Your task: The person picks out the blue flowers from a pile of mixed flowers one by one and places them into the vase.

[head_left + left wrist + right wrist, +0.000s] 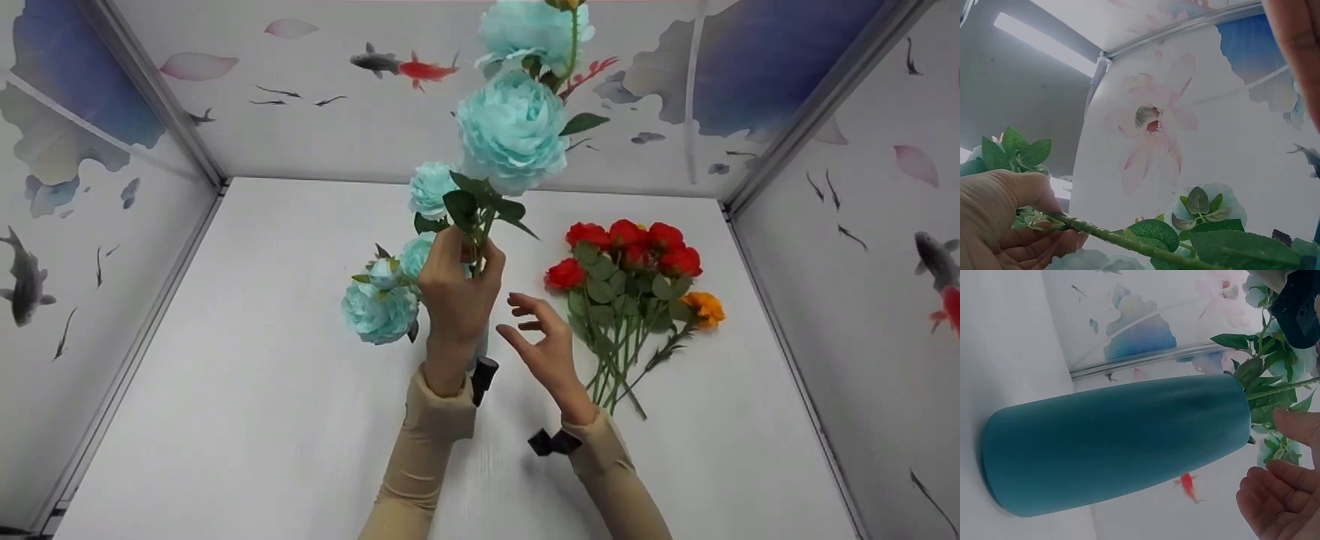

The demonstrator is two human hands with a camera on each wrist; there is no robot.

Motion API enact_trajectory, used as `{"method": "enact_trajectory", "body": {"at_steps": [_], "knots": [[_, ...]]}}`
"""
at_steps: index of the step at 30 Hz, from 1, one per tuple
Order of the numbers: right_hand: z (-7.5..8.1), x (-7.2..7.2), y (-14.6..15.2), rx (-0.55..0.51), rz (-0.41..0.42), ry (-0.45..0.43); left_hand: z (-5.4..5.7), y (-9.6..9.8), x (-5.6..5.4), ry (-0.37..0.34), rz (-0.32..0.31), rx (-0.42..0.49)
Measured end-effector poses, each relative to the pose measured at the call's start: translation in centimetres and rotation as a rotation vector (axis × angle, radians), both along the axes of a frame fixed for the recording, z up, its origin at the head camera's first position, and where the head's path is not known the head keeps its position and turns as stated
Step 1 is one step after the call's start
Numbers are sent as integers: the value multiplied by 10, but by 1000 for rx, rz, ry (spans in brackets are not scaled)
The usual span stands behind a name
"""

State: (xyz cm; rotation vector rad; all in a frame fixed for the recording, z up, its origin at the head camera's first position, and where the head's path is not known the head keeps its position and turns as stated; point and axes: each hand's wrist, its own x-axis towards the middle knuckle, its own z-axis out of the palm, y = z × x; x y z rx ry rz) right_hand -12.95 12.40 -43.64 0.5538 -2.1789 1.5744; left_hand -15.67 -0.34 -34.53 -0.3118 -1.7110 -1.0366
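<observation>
My left hand [459, 289] pinches the green stem [1129, 243] of a pale turquoise peony [514, 131] between thumb and fingers. The blooms on that stem rise above the hand in the head view. Below it stands a tall teal vase [1117, 444], mostly hidden behind the left wrist in the head view. Leaves and a stem [1280, 390] show at its mouth; whether this is the held stem, I cannot tell. Other turquoise peonies [380, 311] lean out on the left. My right hand [546, 345] is beside the vase mouth, fingers apart and holding nothing.
On the white table [262, 420], to the right, lies a bunch of red roses [634, 244] with long green stems and an orange flower [705, 309]. Printed panels with fish and petals [300, 112] enclose the table at the back and both sides.
</observation>
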Motion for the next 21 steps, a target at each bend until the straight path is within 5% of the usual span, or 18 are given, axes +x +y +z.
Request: {"method": "enact_trajectory", "body": {"at_steps": [9,21], "knots": [[9,-9,-12,6,17,28,-4,-3,0,-76,16,-54],[5,-12,-17,28,8,52,-1,-4,1,-102,135,-116]]}}
